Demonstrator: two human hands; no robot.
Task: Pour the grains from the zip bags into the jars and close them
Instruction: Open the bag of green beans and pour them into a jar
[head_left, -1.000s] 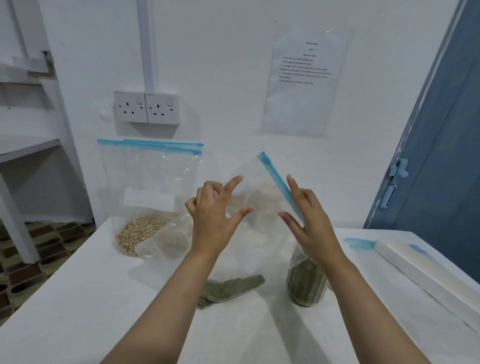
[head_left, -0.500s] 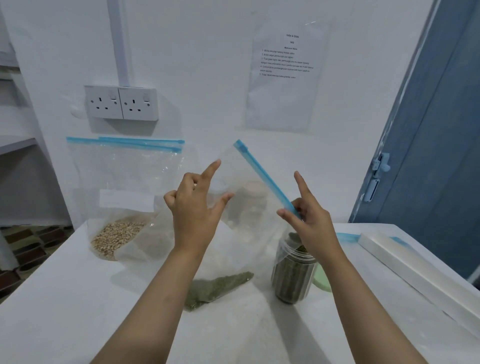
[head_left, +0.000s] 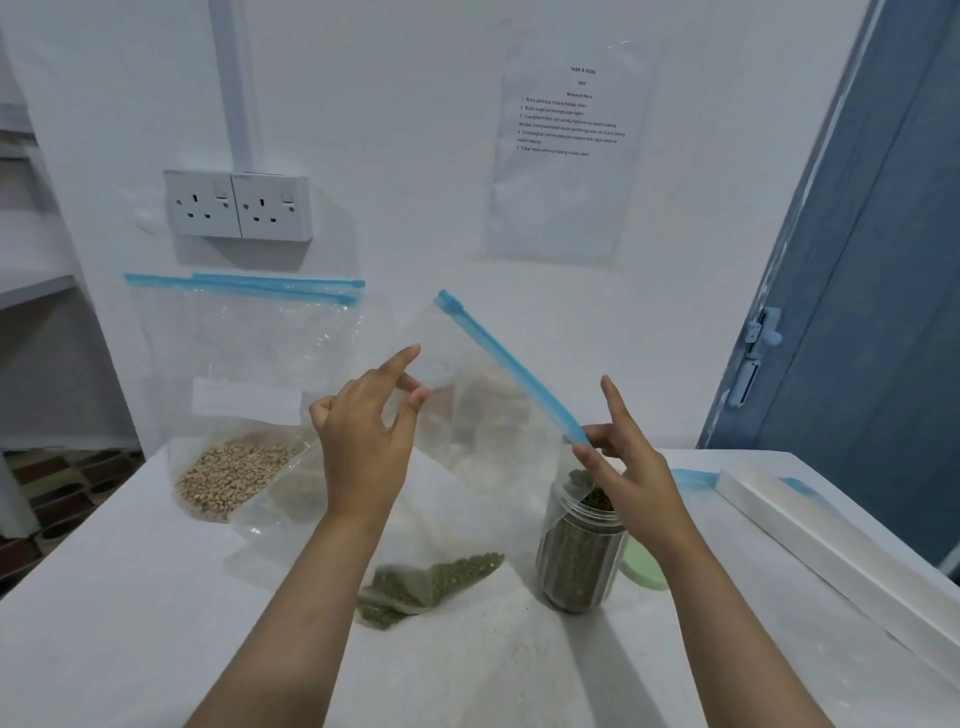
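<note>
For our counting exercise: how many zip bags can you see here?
2. The bag with pale grains leans against the wall at the back left. The bag with green grains is held up by both hands over the table. None seem hidden.

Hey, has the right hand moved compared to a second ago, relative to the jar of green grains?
Yes. The right hand has come down along the blue zip strip and now pinches its lower end just above the open mouth of the jar, closer to it than before.

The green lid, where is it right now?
In the head view the green lid lies flat on the table, right of centre, just behind the right side of the open jar of green grains.
</note>
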